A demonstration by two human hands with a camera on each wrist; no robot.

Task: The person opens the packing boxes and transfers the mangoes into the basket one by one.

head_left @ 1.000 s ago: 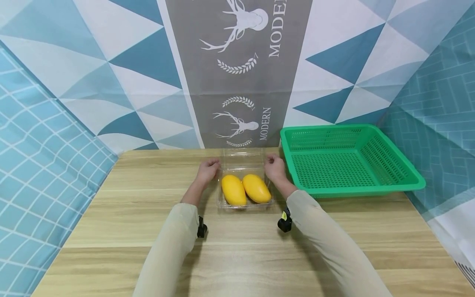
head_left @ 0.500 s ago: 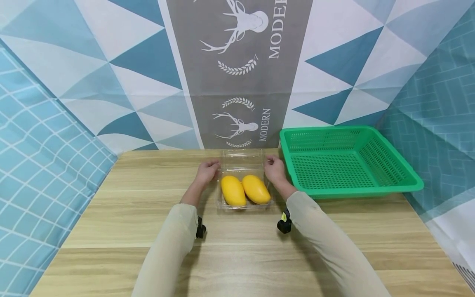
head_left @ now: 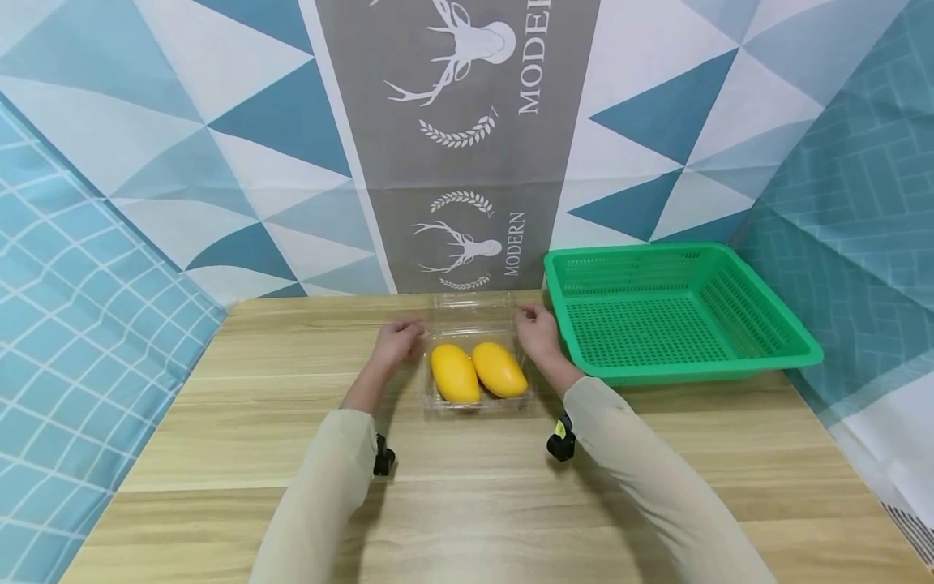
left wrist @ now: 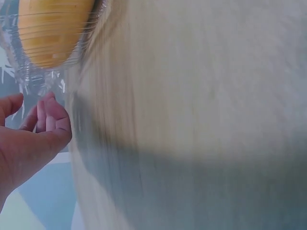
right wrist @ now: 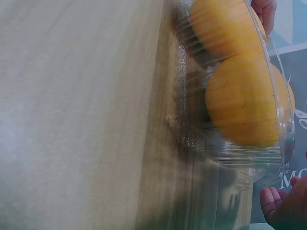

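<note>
As Left Grip (head_left: 397,339) Hangs Loose, Empty, Light Touch Counts

Whether the right grip (head_left: 537,328) pinches the lid (head_left: 473,313) cannot be told. Between them, a clear box (head_left: 477,406) holds two yellow fruits (head_left: 455,375), far on the surface (head_left: 241,405), left of a green basket (head_left: 679,372). Likely flimsy, the box wants gentle, matched pressure.

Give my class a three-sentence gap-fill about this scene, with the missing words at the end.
1. The clear box holds exactly ____ yellow fruits.
2. The perforated basket is coloured ____.
3. The hand nearer the basket is the person's ____ one.

Missing words: two; green; right.
</note>
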